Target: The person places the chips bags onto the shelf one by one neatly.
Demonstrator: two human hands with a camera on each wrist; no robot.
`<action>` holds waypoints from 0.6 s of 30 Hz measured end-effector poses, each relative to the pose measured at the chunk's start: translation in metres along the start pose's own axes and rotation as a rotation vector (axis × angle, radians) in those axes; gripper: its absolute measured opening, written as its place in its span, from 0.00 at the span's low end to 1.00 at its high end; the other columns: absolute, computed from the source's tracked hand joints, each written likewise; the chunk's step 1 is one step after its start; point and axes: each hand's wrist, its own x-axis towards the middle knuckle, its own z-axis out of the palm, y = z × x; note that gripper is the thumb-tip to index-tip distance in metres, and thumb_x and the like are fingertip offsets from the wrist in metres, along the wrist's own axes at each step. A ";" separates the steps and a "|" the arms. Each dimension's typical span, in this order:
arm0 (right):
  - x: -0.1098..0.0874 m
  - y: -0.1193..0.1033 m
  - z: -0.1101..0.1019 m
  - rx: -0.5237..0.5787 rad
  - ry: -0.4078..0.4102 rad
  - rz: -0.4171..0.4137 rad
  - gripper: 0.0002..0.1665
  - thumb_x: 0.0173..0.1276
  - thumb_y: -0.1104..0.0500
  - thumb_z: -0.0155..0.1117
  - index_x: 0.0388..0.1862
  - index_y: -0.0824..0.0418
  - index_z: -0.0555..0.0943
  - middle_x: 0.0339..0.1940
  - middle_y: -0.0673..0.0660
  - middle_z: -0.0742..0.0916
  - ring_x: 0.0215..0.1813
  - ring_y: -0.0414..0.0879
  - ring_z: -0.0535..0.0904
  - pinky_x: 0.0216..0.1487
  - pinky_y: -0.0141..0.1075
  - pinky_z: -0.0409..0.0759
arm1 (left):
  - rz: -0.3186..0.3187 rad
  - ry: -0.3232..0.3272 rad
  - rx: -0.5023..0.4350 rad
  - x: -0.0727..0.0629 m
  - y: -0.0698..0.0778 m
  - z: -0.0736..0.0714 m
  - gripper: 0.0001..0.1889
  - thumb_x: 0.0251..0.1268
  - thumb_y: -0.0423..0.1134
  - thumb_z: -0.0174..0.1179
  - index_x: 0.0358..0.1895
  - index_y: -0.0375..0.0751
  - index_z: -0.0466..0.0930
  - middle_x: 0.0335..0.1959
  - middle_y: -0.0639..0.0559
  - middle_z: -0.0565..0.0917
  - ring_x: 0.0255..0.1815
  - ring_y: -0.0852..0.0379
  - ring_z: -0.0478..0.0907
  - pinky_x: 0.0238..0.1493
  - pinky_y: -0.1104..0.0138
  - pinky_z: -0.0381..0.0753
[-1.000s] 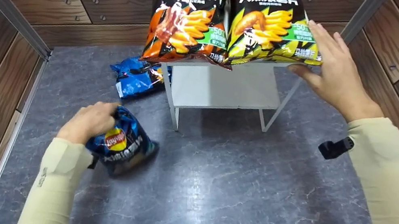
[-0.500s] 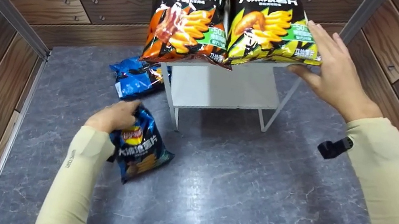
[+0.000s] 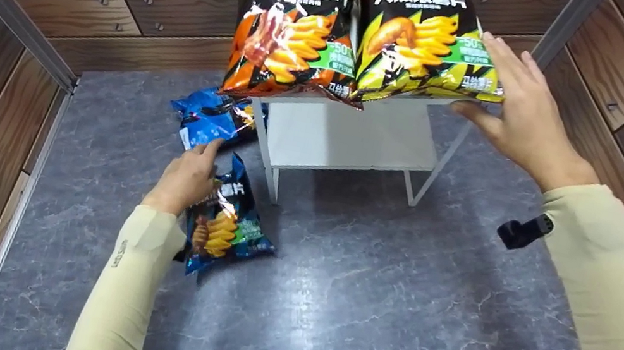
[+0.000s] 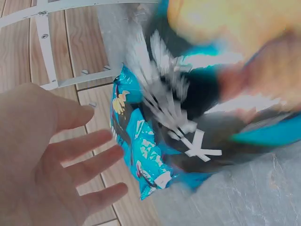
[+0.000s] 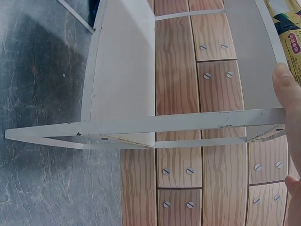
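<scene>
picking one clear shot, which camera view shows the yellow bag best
The head view: it shows nearly the whole front of the yellow bag, with the right hand at its edge. The right wrist view catches only a strip of it at the upper right; the left wrist view does not show it.

The blue bag [image 3: 227,227] near the middle and the yellow bag [image 3: 412,45] up top look like shiny plastic. The white rack [image 3: 351,137] looks like smooth painted metal, and the sleeves [image 3: 129,284] are dull cloth.
</scene>
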 end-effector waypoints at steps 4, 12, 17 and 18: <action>0.000 0.000 0.000 0.000 0.003 -0.004 0.53 0.61 0.54 0.74 0.80 0.57 0.56 0.80 0.57 0.65 0.81 0.55 0.58 0.83 0.46 0.45 | 0.106 0.239 0.004 -0.014 -0.002 0.009 0.27 0.67 0.28 0.54 0.70 0.29 0.64 0.58 0.27 0.77 0.52 0.28 0.78 0.54 0.41 0.78; -0.001 0.001 -0.002 -0.014 -0.010 0.013 0.54 0.62 0.53 0.73 0.81 0.55 0.55 0.80 0.56 0.63 0.81 0.52 0.56 0.83 0.45 0.44 | 0.229 0.576 -0.010 -0.046 0.011 0.039 0.25 0.64 0.27 0.59 0.64 0.24 0.70 0.58 0.28 0.77 0.60 0.32 0.75 0.65 0.46 0.75; 0.000 0.001 -0.001 -0.012 -0.012 0.011 0.53 0.62 0.52 0.73 0.81 0.56 0.55 0.80 0.57 0.63 0.81 0.53 0.56 0.83 0.45 0.44 | 0.236 0.645 -0.005 -0.061 0.023 0.073 0.27 0.58 0.32 0.66 0.61 0.24 0.73 0.56 0.29 0.78 0.57 0.33 0.77 0.63 0.46 0.76; 0.000 0.001 0.000 -0.011 -0.012 0.009 0.53 0.62 0.52 0.73 0.81 0.56 0.55 0.80 0.57 0.63 0.81 0.53 0.56 0.83 0.46 0.44 | 0.215 0.630 0.002 -0.064 0.025 0.080 0.29 0.59 0.35 0.67 0.62 0.24 0.72 0.57 0.29 0.77 0.59 0.32 0.76 0.64 0.45 0.75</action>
